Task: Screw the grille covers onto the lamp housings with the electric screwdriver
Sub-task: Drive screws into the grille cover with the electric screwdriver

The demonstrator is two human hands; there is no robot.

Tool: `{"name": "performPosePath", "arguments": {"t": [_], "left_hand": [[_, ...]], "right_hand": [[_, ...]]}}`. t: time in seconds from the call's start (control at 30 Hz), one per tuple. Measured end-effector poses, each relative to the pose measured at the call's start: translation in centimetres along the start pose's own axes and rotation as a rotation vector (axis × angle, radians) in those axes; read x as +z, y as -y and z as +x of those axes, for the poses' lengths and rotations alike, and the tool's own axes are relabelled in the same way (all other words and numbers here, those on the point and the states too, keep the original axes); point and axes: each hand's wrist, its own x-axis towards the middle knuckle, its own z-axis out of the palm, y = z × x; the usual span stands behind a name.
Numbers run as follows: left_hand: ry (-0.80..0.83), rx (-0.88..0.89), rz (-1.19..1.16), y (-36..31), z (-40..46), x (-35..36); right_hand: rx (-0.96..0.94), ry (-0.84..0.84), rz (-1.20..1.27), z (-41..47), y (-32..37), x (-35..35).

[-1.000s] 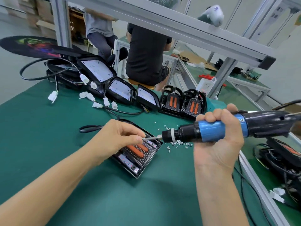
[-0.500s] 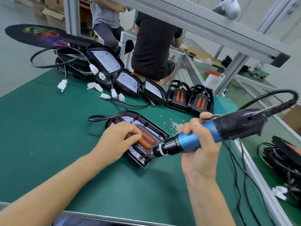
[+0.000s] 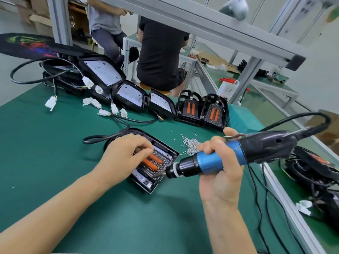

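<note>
1. The green desk [image 3: 45,153] fills the view, with an aluminium frame [image 3: 201,24] overhead and two people seated beyond the far edge.
2. A row of lamp housings [image 3: 128,96] leans along the far edge.
3. The right hand [image 3: 220,173] has its fingers clenched round the electric screwdriver [image 3: 216,162], whose bit angles down to the near right corner of the grille cover [image 3: 156,167].
4. The left hand [image 3: 122,156] presses curled fingers on that cover, mid-desk.
5. Loose screws [image 3: 190,143] lie just behind.

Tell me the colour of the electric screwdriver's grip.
Blue, on the electric screwdriver; the ends beyond the grip are black. Head view shows it.
</note>
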Motion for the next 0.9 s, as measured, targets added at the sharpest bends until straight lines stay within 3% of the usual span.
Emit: {"name": "performPosePath", "arguments": {"t": [0.13, 0.23, 0.4, 0.67, 0.9], "left_hand": [[0.037, 0.018, -0.078, -2.0, 2.8, 1.1], [0.101, 0.064, 0.108, -3.2, 6.0, 3.1], [0.343, 0.005, 0.329, -4.2, 10.3, 7.0], [0.550, -0.147, 0.448, -3.3, 13.1, 9.7], [0.596, -0.070, 0.583, -3.1, 13.0, 10.5]], "right_hand": [[-0.094, -0.115, 0.074, 1.5, 2.0, -2.0], [-0.187, -0.194, 0.068, 3.0, 3.2, -3.3], [-0.211, -0.304, 0.032, 4.9, 2.8, -4.7], [-0.174, -0.365, -0.052, 6.7, 0.1, -5.0], [-0.147, -0.370, -0.085, 6.9, -1.0, -5.6]]}}
